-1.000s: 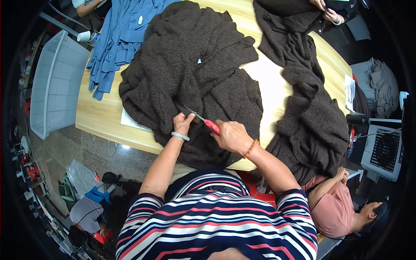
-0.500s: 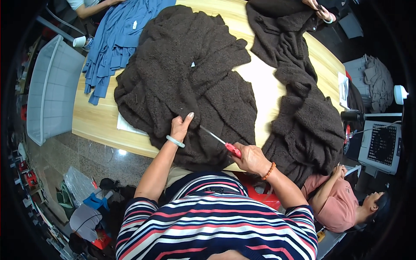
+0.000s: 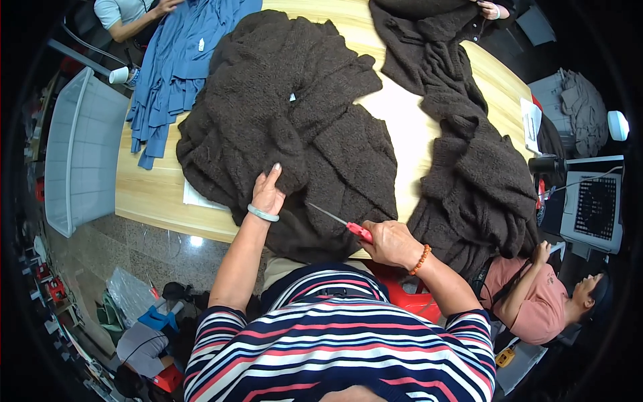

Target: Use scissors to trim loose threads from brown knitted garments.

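Note:
A large heap of dark brown fuzzy knit garment (image 3: 268,87) lies on the table in front of me, a small white tag near its middle. My left hand (image 3: 268,194), with a pale bangle at the wrist, grips a fold at the near side of it, thumb raised; the fingertips are hidden in the cloth. In my right hand (image 3: 394,242) is a red-handled tool (image 3: 360,232) with a long thin metal shaft, too narrow to tell its exact kind. Its tip points left over the brown cloth, a little apart from my left hand.
A second dark brown garment (image 3: 475,181) runs along the table's right side; a person's hand (image 3: 491,10) is at its far end. Blue garments (image 3: 175,74) lie far left by another person. A white bin (image 3: 87,154) stands left. A person in pink (image 3: 529,295) sits at the lower right.
My left hand has moved slightly left and up, with the fold of brown cloth bunching beside it. My right hand with the tool has barely moved. The view has shifted a little.

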The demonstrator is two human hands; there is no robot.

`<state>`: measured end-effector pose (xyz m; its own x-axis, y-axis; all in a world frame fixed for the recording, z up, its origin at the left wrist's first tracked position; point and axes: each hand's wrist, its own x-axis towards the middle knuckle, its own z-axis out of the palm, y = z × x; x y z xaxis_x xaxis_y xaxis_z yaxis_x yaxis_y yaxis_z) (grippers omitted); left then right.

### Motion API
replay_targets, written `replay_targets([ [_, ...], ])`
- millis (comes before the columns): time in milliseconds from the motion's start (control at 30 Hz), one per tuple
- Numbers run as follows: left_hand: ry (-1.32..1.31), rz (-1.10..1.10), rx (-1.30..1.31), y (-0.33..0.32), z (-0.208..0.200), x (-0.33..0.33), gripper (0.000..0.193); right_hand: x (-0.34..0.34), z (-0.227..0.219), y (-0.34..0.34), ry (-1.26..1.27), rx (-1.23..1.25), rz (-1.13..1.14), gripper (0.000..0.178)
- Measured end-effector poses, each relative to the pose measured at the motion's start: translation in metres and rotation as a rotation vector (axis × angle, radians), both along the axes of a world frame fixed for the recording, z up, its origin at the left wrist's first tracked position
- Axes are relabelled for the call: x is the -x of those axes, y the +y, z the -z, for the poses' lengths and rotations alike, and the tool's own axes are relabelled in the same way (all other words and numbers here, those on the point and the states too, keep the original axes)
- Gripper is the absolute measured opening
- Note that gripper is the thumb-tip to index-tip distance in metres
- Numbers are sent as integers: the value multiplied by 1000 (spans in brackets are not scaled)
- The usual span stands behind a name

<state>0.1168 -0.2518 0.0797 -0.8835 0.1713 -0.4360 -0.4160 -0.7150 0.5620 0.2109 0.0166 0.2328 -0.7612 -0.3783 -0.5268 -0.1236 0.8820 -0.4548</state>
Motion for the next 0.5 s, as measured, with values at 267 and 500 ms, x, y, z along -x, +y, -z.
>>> replay_targets([
  [267, 7, 72, 34, -7, -17, 19, 48, 3, -4, -2, 113, 68, 109, 22],
  [500, 359, 56, 884, 4, 47, -29, 53, -6, 1, -4, 60, 50, 142, 26],
])
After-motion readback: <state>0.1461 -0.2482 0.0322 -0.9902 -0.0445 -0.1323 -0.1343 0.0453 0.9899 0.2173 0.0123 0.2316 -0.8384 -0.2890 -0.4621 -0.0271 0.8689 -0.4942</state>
